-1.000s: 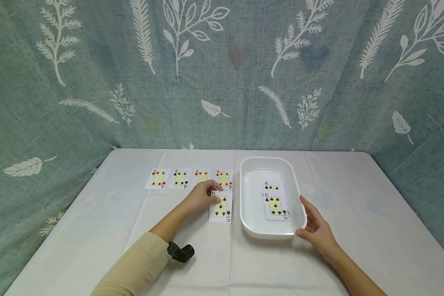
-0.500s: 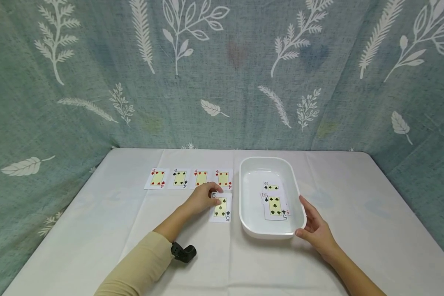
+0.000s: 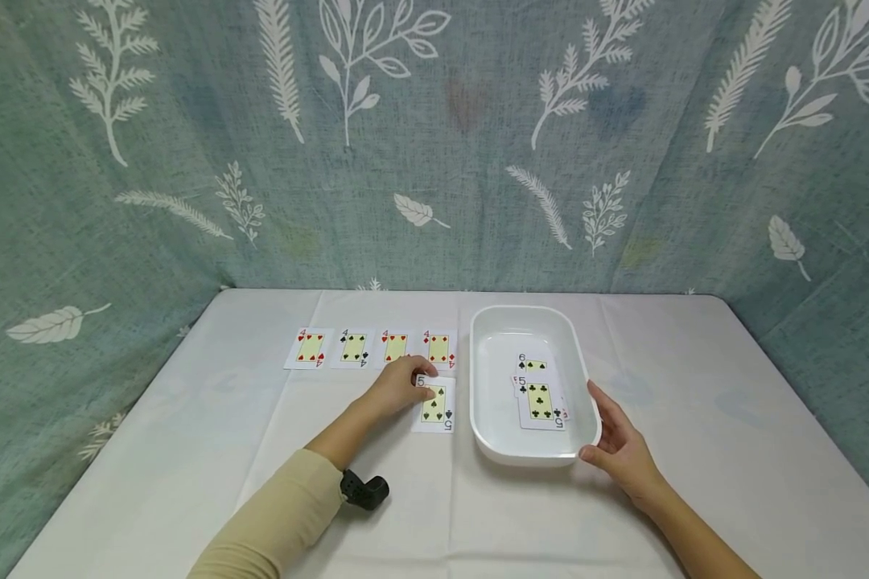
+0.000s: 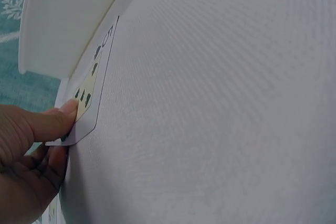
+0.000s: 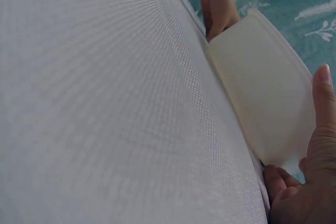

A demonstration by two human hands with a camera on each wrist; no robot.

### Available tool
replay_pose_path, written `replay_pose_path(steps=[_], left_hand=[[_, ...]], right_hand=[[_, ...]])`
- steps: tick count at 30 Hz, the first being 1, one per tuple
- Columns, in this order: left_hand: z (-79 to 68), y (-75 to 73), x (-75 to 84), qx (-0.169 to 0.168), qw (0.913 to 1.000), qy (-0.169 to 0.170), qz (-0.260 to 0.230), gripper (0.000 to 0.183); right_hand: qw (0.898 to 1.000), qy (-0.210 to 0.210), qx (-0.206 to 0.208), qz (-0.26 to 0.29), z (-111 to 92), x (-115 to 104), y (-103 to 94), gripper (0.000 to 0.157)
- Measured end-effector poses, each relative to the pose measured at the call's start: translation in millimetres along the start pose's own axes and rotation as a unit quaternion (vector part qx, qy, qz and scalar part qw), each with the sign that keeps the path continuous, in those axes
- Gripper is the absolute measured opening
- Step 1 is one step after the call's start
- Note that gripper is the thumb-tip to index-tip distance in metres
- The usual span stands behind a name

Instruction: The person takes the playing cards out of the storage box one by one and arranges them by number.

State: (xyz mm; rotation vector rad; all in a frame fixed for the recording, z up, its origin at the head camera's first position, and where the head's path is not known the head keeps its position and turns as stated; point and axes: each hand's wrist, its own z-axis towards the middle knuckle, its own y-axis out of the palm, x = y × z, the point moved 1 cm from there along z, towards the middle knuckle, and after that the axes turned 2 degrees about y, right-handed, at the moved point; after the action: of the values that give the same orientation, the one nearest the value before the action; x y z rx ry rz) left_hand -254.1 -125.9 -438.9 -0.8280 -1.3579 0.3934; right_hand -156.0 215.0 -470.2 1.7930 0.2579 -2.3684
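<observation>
My left hand [image 3: 398, 388] pinches a five of spades playing card [image 3: 434, 412] by its upper left part. In the left wrist view the thumb lies on the face of the five of spades [image 4: 93, 90] and the fingers are beneath; its far end lies at the tablecloth. Just beyond is a row of several fours, among them a four of diamonds [image 3: 438, 347] and a black-suited four [image 3: 353, 347]. My right hand [image 3: 623, 452] holds the white plastic tub [image 3: 487, 438] at its near right corner, thumb at the rim, fingers along the right side and low at the base.
Inside the tub lie overlapping cards, with a five of clubs [image 3: 539, 404] on top and a black six [image 3: 532, 366] partly covered. A white cloth [image 3: 376, 531] covers the table. Patterned green fabric [image 3: 449, 209] stands behind and at both sides.
The left hand stays pinching the five of spades, while its wrist and sleeve shift slightly right. The right hand and the tub keep their places.
</observation>
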Motion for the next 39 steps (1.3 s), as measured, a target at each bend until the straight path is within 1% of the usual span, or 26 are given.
replay_pose_path(steps=[7,8,12,15,17,21,23,25,29,32,39], left_hand=[[-2.0,0.4,7.6,0.005,0.9991,-0.001,0.043,0.024],[-2.2,0.4,8.1,0.007,0.9989,-0.004,0.046,0.024],[-2.4,0.0,9.6,0.017,0.9959,-0.021,0.087,0.026],[-2.0,0.0,10.9,0.021,0.9941,-0.035,0.101,0.031],[-1.2,0.0,10.9,0.023,0.9957,-0.033,0.084,0.034],[1.1,-2.0,11.5,0.031,0.9993,-0.019,0.010,0.036],[2.1,-4.9,15.4,0.031,0.9991,-0.009,-0.027,0.035],[2.4,-8.9,22.5,0.025,0.9986,0.003,-0.047,0.034],[2.7,-16.3,40.1,0.005,0.9975,0.023,-0.066,0.034],[3.9,-18.4,51.5,-0.005,0.9966,0.027,-0.077,0.034],[10.8,-11.5,77.9,-0.006,0.9947,0.039,-0.095,0.034]], right_hand=[[1.000,0.005,0.003,-0.001,0.2,-0.7,-0.3,0.087],[1.000,0.006,0.004,-0.003,0.0,-0.7,-0.2,0.087],[1.000,0.012,0.006,-0.006,-0.4,-1.1,0.3,0.088],[1.000,0.014,0.009,-0.010,-0.5,-1.3,0.4,0.088],[1.000,0.014,0.010,-0.013,-0.7,-1.4,0.5,0.087],[1.000,0.013,0.008,-0.012,-1.1,-1.5,0.6,0.087],[1.000,0.012,0.004,-0.011,-1.2,-1.5,0.6,0.086],[1.000,0.011,0.003,-0.006,-1.0,-1.2,0.4,0.086],[1.000,0.008,0.003,-0.004,-0.7,-0.7,0.4,0.087],[1.000,0.009,0.004,-0.008,-0.7,-0.7,0.5,0.087],[1.000,0.012,0.004,-0.009,-0.7,-0.5,0.5,0.086]])
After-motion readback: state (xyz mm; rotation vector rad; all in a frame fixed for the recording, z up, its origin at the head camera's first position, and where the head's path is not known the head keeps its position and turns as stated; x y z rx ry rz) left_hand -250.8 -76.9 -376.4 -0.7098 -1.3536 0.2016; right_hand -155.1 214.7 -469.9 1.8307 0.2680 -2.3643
